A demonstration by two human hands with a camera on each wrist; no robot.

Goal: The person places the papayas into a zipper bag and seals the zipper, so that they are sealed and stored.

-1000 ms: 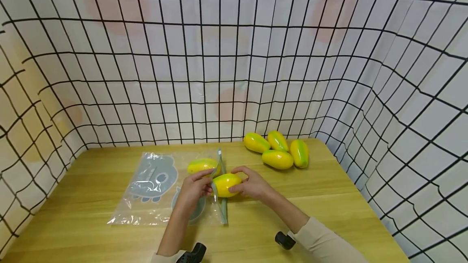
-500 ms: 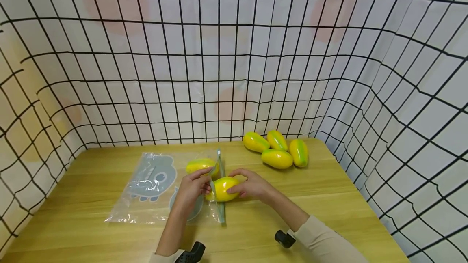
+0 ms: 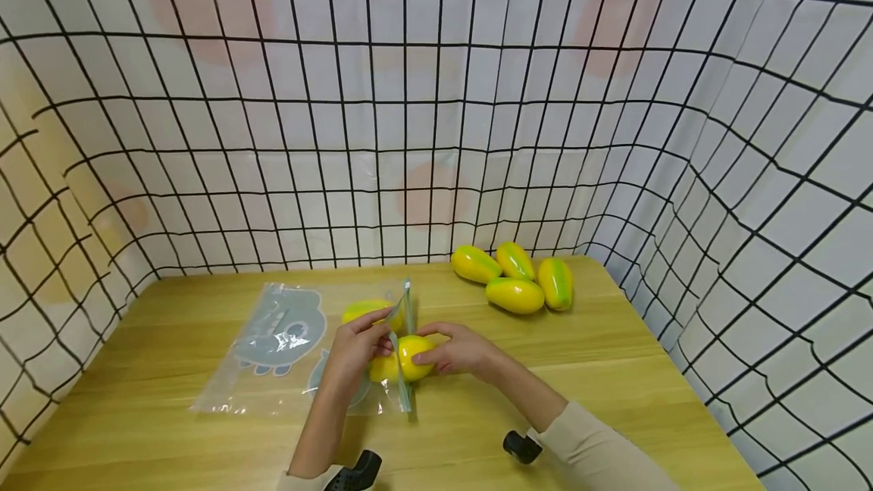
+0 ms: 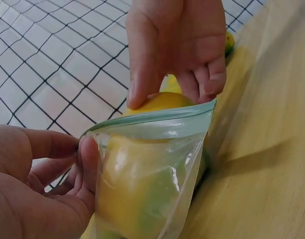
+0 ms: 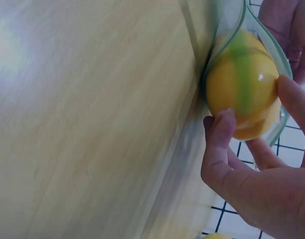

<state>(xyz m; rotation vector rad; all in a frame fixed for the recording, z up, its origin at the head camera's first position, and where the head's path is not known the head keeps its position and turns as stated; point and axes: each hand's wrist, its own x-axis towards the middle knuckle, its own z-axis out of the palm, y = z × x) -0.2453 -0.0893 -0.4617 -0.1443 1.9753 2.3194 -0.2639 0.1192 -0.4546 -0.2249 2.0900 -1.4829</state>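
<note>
My right hand point(image 3: 464, 351) grips a glossy yellow mango point(image 3: 417, 361) with a green stripe by its right end. The mango's other end is inside the mouth of a clear zip bag point(image 3: 225, 396) lying on the table. In the left wrist view, most of this fruit shows through the plastic, below the green zip edge point(image 4: 157, 119). Thumb and fingers of my left hand point(image 3: 355, 354) pinch that edge and hold the mouth apart. Seen from the right wrist, the zip strips stand on either side of the mango. Another mango point(image 3: 361, 311) lies in the bag, behind my left hand.
Several more yellow-and-green mangoes point(image 3: 514, 295) lie grouped at the back right of the wooden table point(image 3: 580, 392). A black grid net point(image 3: 436, 150) over white cloth encloses the back and sides. Pale blue cartoon figures point(image 3: 289, 332) are printed on the bag.
My right hand has moved left and slightly nearer, pushing the mango from the bag's mouth further in. The left hand keeps its pinch on the zip edge.
</note>
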